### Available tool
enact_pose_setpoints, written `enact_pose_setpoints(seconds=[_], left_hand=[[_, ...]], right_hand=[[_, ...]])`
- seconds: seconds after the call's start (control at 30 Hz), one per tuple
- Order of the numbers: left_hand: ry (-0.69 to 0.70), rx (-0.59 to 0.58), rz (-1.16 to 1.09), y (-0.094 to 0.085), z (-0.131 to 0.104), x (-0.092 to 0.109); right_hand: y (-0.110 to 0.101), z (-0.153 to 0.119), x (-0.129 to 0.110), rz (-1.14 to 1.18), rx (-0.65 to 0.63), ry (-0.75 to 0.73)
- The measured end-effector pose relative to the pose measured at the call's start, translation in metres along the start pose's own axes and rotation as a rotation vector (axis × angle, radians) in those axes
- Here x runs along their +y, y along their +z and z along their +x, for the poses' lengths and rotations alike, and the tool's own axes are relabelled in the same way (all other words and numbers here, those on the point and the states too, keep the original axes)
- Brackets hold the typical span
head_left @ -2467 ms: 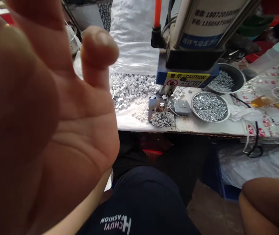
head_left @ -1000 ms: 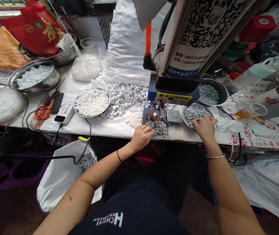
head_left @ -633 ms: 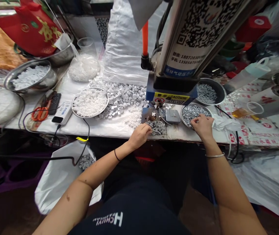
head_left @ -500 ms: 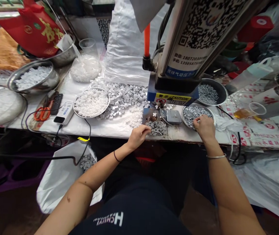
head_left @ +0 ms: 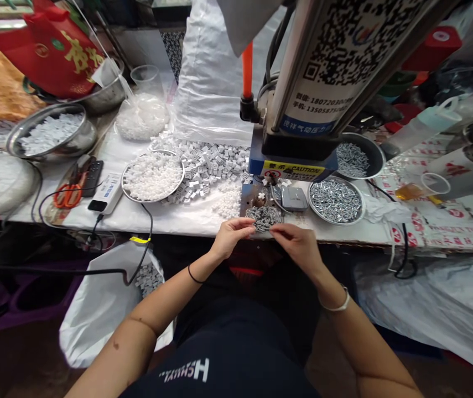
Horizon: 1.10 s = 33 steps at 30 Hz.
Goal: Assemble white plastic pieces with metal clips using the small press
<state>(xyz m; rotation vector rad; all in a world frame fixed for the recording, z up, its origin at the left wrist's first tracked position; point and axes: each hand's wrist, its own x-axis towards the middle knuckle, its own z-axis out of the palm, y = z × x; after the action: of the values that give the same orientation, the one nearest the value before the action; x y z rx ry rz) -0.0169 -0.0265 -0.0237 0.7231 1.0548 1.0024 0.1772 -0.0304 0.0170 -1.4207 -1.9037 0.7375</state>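
My left hand [head_left: 230,236] is closed in a pinch at the left edge of a pile of small grey metal parts [head_left: 263,216] at the table's front. From the right, my right hand [head_left: 300,246] reaches the same pile, thumb and finger pinched together at its near edge. What either pinch holds is too small to make out. Behind the pile, a small white cross-shaped piece [head_left: 261,196] sits on the metal base below the blue press head [head_left: 294,163]. Right of it are a grey square block [head_left: 294,198] and a round dish of shiny metal pins [head_left: 336,200].
Loose white square pieces [head_left: 207,166] and a dish of white bits [head_left: 153,176] lie to the left. Farther left are orange-handled scissors [head_left: 68,193] and a power strip [head_left: 107,193]. A dark bowl of metal parts [head_left: 375,160] stands behind the pin dish.
My right hand has left the dish of metal pins and moved left to the pile of metal parts, close to my left hand. The left hand has barely moved.
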Motion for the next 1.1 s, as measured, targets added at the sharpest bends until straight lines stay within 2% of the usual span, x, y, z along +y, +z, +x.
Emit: enact_pose_setpoints(seconds=[0.07, 0.17, 0.37, 0.53, 0.8, 1.0, 1.1], left_hand=[[0.017, 0.002, 0.012, 0.001, -0.002, -0.001], [0.030, 0.000, 0.017, 0.001, -0.005, 0.000], [0.042, -0.007, 0.022, 0.002, -0.010, 0.004], [0.049, -0.040, -0.010, 0.006, -0.012, 0.006], [-0.019, -0.023, -0.177, 0.007, -0.009, 0.008], [-0.120, -0.070, -0.256, 0.005, -0.008, 0.006], [-0.092, -0.106, -0.199, 0.001, -0.007, 0.005]], right_hand=[[0.015, -0.002, -0.013, -0.014, -0.041, -0.042], [0.023, -0.001, -0.018, -0.046, -0.073, -0.098], [0.013, 0.001, -0.016, -0.152, -0.103, -0.197], [0.012, 0.003, -0.019, -0.111, -0.154, -0.306], [0.015, 0.001, -0.018, -0.021, 0.005, -0.182], [0.015, 0.004, -0.017, 0.007, -0.050, -0.189], [0.013, 0.006, -0.012, -0.001, -0.119, -0.214]])
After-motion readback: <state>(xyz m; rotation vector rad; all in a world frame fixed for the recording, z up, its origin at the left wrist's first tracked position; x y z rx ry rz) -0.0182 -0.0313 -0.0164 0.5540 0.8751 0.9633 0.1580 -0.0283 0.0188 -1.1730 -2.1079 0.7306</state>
